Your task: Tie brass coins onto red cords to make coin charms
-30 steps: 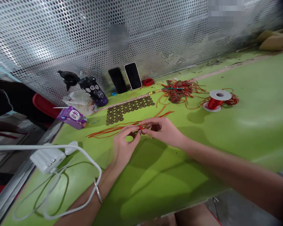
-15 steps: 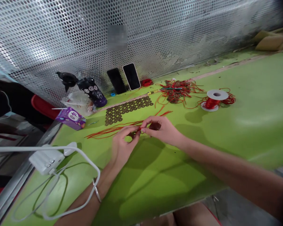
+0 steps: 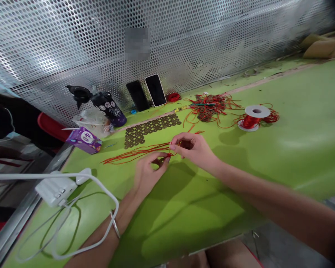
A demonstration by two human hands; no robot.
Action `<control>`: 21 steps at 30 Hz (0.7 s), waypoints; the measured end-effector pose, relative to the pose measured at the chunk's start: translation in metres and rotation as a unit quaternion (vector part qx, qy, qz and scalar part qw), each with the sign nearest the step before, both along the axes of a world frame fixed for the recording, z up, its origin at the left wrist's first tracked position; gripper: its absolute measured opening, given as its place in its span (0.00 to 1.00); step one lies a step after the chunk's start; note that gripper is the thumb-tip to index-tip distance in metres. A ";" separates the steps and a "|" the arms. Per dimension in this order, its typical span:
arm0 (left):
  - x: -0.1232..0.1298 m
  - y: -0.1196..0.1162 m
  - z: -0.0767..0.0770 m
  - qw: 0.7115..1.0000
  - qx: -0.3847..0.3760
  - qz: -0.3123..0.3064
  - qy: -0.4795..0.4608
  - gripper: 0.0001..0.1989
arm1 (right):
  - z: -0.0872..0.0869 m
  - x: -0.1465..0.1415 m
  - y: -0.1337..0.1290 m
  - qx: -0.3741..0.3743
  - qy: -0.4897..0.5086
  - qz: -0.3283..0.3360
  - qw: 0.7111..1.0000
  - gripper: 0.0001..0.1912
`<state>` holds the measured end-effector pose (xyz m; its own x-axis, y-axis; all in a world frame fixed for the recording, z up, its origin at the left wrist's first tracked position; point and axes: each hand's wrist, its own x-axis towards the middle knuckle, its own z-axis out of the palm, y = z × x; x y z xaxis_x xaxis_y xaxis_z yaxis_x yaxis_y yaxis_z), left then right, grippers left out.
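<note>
My left hand (image 3: 152, 169) pinches a small knotted piece of red cord (image 3: 169, 155) between thumb and fingertips. Slightly above and to the right, my right hand (image 3: 192, 149) has its thumb and index finger closed on a strand of the same cord, which runs between the two hands. Several long red cords (image 3: 128, 153) lie on the green table just beyond my hands. Behind them, brown round coin-like discs (image 3: 150, 128) lie in rows. A tangled pile of red cord and discs (image 3: 209, 106) sits farther back.
A spool of red cord (image 3: 252, 118) stands at the right. Two phones (image 3: 155, 90) lean on the perforated metal wall (image 3: 184, 48). At left are a dark bottle (image 3: 110, 108), a purple box (image 3: 85, 139), a white charger (image 3: 56, 189) and its looping cable.
My right hand has moved slightly up and away from my left, and a length of red cord now shows between them. My left hand has dropped a little.
</note>
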<state>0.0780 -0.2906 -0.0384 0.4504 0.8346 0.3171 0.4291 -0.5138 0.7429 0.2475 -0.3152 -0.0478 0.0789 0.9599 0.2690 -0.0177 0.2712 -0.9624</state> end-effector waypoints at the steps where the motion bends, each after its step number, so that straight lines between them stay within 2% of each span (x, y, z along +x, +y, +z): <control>1: 0.000 -0.001 0.000 1.000 -0.001 -0.003 0.006 0.04 | 0.000 0.000 0.000 0.002 0.001 0.001 1.000 0.09; 7: 0.001 -0.004 -0.004 1.000 -0.008 -0.011 0.003 0.04 | 0.000 0.000 0.000 0.000 0.007 0.014 1.000 0.08; 11: 0.001 -0.004 -0.006 0.998 -0.043 -0.002 -0.040 0.03 | 0.000 0.000 0.000 -0.005 0.023 0.028 0.999 0.09; 17: -0.003 0.002 -0.014 0.972 -0.145 0.048 -0.177 0.07 | -0.002 -0.003 -0.004 0.029 -0.106 0.060 0.992 0.09; 21: -0.005 0.005 -0.020 0.963 -0.155 0.057 -0.213 0.09 | -0.002 -0.005 -0.007 0.029 -0.170 0.069 0.983 0.09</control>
<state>0.0727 -0.2854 -0.0582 0.2344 0.9552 0.1809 0.0921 -0.2071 0.9740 0.2427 -0.3218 -0.0496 -0.1547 0.9377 0.3110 0.2609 0.3424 -0.9026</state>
